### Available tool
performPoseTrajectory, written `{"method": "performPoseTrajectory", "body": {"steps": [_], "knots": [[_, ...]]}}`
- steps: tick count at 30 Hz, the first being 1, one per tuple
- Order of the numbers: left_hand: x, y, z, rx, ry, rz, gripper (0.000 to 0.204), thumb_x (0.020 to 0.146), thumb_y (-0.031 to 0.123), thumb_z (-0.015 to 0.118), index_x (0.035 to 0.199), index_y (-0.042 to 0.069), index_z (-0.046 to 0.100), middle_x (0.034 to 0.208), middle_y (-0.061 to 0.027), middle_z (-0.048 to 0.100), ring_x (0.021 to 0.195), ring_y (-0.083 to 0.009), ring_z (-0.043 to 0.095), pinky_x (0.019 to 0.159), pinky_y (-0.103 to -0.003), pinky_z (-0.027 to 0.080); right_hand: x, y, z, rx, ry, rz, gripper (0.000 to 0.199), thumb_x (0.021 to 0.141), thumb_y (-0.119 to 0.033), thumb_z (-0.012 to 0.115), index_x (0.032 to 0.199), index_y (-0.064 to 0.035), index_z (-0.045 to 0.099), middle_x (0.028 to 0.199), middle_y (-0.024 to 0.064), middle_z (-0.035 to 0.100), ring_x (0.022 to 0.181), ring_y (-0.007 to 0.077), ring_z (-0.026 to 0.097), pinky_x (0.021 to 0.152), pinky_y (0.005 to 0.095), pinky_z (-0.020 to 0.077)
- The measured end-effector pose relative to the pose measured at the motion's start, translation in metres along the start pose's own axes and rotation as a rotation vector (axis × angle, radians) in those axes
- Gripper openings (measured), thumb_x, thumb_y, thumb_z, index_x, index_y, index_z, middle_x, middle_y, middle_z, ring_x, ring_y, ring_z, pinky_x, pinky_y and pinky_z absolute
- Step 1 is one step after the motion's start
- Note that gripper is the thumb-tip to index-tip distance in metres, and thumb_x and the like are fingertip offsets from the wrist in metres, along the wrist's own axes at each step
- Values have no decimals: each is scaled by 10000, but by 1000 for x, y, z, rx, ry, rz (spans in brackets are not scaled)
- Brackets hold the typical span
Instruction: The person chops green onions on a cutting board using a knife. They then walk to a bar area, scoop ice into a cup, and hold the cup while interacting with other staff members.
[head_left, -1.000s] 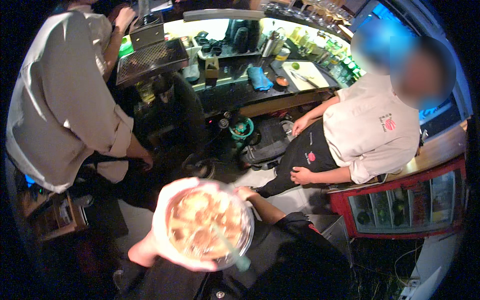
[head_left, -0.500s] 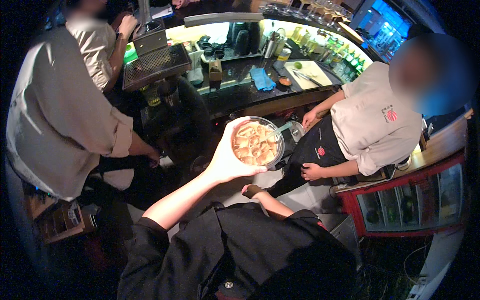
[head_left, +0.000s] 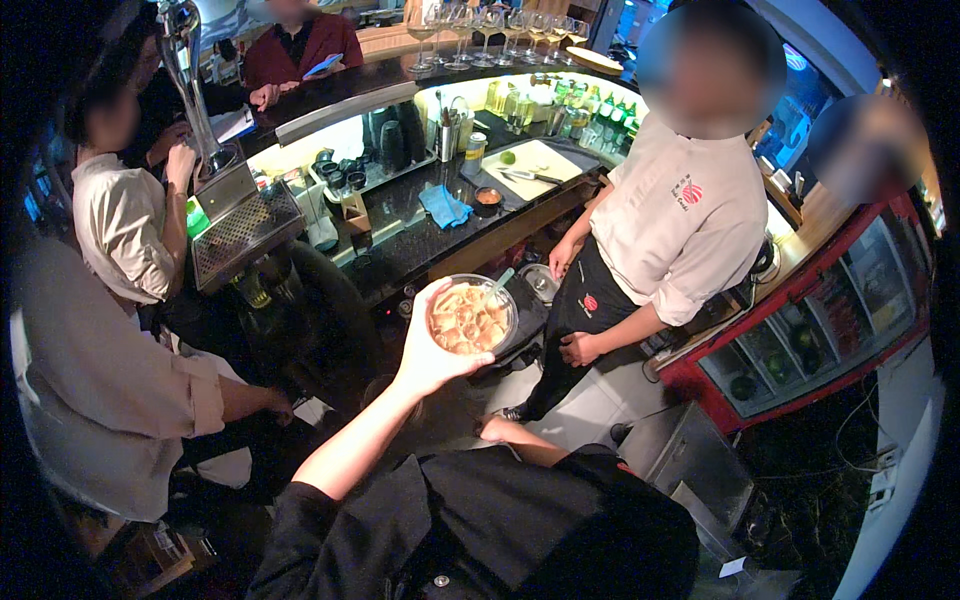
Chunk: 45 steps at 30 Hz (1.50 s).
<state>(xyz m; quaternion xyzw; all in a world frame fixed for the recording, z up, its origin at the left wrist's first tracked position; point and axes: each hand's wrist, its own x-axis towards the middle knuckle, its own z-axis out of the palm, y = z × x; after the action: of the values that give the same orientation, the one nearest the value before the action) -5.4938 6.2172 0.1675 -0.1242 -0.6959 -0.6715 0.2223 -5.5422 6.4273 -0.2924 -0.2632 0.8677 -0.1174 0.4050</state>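
My left hand [head_left: 432, 352] is wrapped round a clear round cup [head_left: 512, 330] and holds it out in front of me. Inside is a light brown drink [head_left: 466, 318] with many ice cubes. A pale green stick or straw [head_left: 504, 279] leans against the far right of the rim. Lower down, beside my body, hangs my right hand [head_left: 494, 427]. It is apart from the cup, and its fingers are too small and dark to make out.
A co-worker in a beige shirt [head_left: 690, 200] stands close on the right; others are at the left. Ahead, the curved bar counter [head_left: 400, 245] holds a cutting board [head_left: 550, 160], a blue cloth [head_left: 444, 206] and bottles. A red-framed fridge [head_left: 700, 403] stands at right.
The view has tilted up and turned right, so more of the bar's far side shows. My left hand still holds the cup out. The co-worker on the right now appears more upright.
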Motion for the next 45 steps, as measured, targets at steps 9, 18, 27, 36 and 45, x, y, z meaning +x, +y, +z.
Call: {"method": "performPoseTrajectory", "body": {"steps": [9, 18, 27, 36, 45], "knots": [[-46, 77, -46, -51, -190, -44, 1208, 490, 332, 997, 1454, 33, 333, 1403, -133, 472, 1309, -246, 478, 1126, -413, 371, -22, 5, -15, 255, -42, -67, 241, 799, -214, 627, 974, -93, 740, 1003, 128, 743, 931, 317, 706, 775, 405, 559], [-98, 142, -91, -356, -216, 117, 1271, 468, 375, 997, 1453, 9, 282, 1350, -202, 505, 1219, -307, 563, 1035, -466, 505, -23, -18, -2, 239, -235, -171, 203, 813, -198, 623, 944, -94, 737, 952, 108, 746, 863, 296, 708, 736, 402, 559], [-156, 164, -124, -295, -31, 70, 1257, 475, 341, 1004, 1453, -4, 293, 1371, -216, 501, 1247, -311, 549, 1050, -462, 475, 15, -90, -18, 127, -254, -30, 159, 885, -141, 648, 1005, -54, 705, 854, 92, 730, 776, 181, 678, 709, 343, 551], [-197, 191, -137, -268, 55, 158, 1244, 482, 306, 1011, 1453, -17, 304, 1392, -231, 498, 1276, -316, 534, 1065, -458, 445, 26, -182, -57, -145, -196, -230, 314, 876, -342, 639, 1101, -145, 732, 1087, 145, 728, 1054, 298, 681, 931, 399, 519], [-290, 250, -204, -352, 132, 42, 1140, 575, 164, 979, 1480, 39, 296, 1404, -170, 506, 1302, -295, 517, 1084, -465, 420, 11, -188, 22, -171, -175, -84, 308, 866, -345, 640, 1022, -104, 750, 957, 135, 746, 886, 250, 716, 803, 386, 552]]}}
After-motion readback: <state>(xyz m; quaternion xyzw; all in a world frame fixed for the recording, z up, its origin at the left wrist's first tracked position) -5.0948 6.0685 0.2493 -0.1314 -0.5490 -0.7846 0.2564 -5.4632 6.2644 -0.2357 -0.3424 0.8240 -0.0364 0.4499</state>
